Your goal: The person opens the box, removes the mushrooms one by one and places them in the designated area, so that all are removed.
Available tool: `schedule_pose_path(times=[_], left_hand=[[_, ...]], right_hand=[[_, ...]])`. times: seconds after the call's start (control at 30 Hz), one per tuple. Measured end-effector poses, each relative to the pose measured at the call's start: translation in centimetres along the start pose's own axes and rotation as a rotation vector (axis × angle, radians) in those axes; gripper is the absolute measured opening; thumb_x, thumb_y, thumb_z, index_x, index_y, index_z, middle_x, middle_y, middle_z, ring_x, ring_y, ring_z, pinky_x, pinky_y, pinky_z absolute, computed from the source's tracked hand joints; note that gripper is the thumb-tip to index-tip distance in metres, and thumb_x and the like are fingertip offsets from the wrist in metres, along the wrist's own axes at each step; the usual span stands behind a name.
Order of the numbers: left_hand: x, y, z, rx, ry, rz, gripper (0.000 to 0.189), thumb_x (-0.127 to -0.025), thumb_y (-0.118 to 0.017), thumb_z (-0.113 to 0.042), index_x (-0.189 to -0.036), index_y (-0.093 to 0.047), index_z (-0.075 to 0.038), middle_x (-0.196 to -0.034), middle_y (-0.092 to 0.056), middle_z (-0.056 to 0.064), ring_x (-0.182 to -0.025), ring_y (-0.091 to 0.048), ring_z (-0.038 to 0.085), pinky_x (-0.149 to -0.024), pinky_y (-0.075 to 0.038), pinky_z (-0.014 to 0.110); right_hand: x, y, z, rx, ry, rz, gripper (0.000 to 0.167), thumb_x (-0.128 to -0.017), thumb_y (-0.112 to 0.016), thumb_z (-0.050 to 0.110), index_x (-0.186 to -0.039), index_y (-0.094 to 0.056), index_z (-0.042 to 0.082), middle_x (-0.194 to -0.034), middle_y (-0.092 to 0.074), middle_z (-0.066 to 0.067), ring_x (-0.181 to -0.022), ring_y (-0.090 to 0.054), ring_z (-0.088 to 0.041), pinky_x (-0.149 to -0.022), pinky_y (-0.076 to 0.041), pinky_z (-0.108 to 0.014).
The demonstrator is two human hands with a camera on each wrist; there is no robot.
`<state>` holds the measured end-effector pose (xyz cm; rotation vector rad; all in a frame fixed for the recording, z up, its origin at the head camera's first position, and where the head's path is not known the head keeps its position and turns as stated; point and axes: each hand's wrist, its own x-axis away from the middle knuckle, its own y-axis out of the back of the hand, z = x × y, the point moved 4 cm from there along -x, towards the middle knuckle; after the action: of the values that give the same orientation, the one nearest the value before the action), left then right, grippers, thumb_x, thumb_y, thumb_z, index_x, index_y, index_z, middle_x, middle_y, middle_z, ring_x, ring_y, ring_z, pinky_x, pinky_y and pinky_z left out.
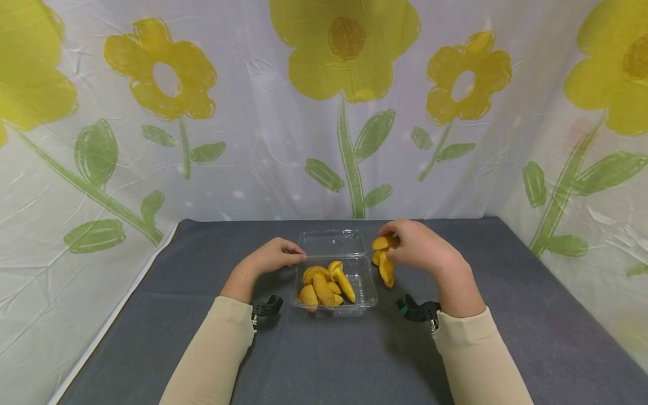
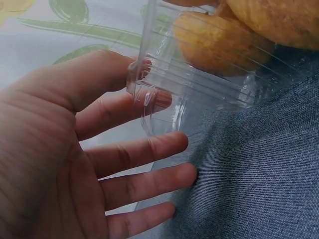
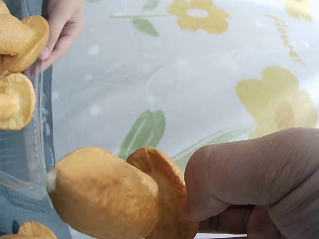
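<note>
The right hand is pinching a mustard-yellow, thick-stemmed mushroom beside an open, clear plastic, hinged box.
Thumb and fingers are holding its cap, the stem pointing at the box's right edge; a light pinch is probably serving best. Whether it is touching the mustard-yellow, elongated mushroom pieces lying below is hard to tell. The left hand is pinching the box's left rim near its far-left corner, 3 fingers spreading; that likely is keeping the thin box from sliding. Any leftward carry would be needing lift over the right rim. The box is holding several similar mustard-yellow mushrooms, its clear lid leaning toward the far edge of the dark-grey, cloth-covered desk. That edge is running close behind the right hand; more room is stretching toward the right edge.
</note>
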<state>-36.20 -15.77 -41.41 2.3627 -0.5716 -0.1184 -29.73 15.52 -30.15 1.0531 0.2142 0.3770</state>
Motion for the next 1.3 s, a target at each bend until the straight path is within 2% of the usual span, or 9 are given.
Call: schedule_pose_path(times=[0.37, 0.7, 1.03, 1.3], left_hand=[[-0.2, 0.1, 0.0, -0.021, 0.010, -0.001, 0.032, -0.101, -0.068, -0.032, -0.122, -0.076, -0.008, -0.114, -0.072, 0.003, -0.095, -0.065, 0.018, -0.088, -0.054, 0.047], [0.1, 0.0, 0.0, 0.000, 0.005, 0.002, 0.034, -0.101, -0.068, -0.032, -0.121, -0.076, -0.006, -0.110, -0.072, 0.004, -0.095, -0.065, 0.027, -0.086, -0.053, 0.047], [0.2, -0.1, -0.2, -0.002, 0.021, -0.001, 0.031, -0.101, -0.069, -0.032, -0.121, -0.077, -0.009, -0.109, -0.071, 0.002, -0.096, -0.064, 0.026, -0.086, -0.053, 0.046], [0.1, -0.1, -0.1, -0.016, 0.005, -0.004, 0.033, -0.102, -0.067, -0.032, -0.122, -0.076, -0.007, -0.113, -0.072, 0.003, -0.095, -0.065, 0.020, -0.087, -0.054, 0.047]], right_hand=[[0.2, 0.6, -1.6, -0.006, -0.075, -0.006, 0.045, -0.090, -0.066, 0.006, -0.135, -0.063, 0.001, -0.129, -0.064, -0.015, -0.110, -0.060, -0.032, -0.090, -0.051, -0.049], [0.0, 0.7, -3.8, -0.036, -0.139, 0.004, 0.045, -0.091, -0.067, 0.008, -0.135, -0.061, -0.001, -0.130, -0.063, -0.017, -0.114, -0.059, -0.036, -0.093, -0.049, -0.053], [-0.5, 0.5, -6.1, -0.040, -0.197, 0.040, 0.047, -0.091, -0.068, 0.010, -0.135, -0.061, -0.004, -0.130, -0.062, -0.021, -0.113, -0.058, -0.038, -0.093, -0.049, -0.055], [-1.2, -0.3, -7.5, -0.037, -0.227, 0.059, 0.043, -0.092, -0.068, 0.008, -0.132, -0.061, -0.006, -0.128, -0.062, -0.023, -0.112, -0.059, -0.039, -0.094, -0.049, -0.056]])
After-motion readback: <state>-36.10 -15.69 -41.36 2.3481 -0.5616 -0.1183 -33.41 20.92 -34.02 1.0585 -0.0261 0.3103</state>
